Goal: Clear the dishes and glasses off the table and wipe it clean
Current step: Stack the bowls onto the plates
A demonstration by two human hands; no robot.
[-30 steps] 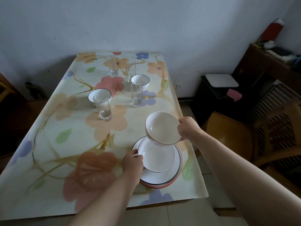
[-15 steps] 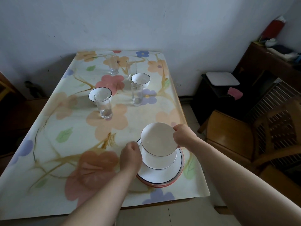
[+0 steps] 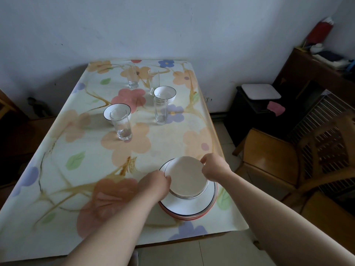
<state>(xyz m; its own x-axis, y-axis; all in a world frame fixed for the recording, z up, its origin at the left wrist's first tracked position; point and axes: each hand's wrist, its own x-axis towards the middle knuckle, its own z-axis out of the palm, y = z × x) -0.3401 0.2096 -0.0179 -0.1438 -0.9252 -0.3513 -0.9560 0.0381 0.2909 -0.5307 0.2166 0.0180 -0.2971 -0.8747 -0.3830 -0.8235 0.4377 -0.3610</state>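
At the counter's (image 3: 76, 169) near right corner, both hands hold a round, matte cream bowl (image 3: 185, 175) on top of a stack of plates (image 3: 192, 207). The left hand (image 3: 155, 184) has its fingers curled on the bowl's left rim, and the right hand (image 3: 215, 168) pinches the far right rim. Under the bowl sits another thin-rimmed white dish, then a wide glossy white plate with a dark edge line, with a reddish plate rim showing at the bottom. The counter wears a smooth cloth printed with large pastel flowers. Farther back stand a left bowl (image 3: 117, 112) and a far bowl (image 3: 165, 94), both white with dark rims. A clear straight-sided near glass (image 3: 121, 127) and mid glass (image 3: 161, 110) each stand just in front of one. Two more back glasses (image 3: 133, 77) stand near the wall.
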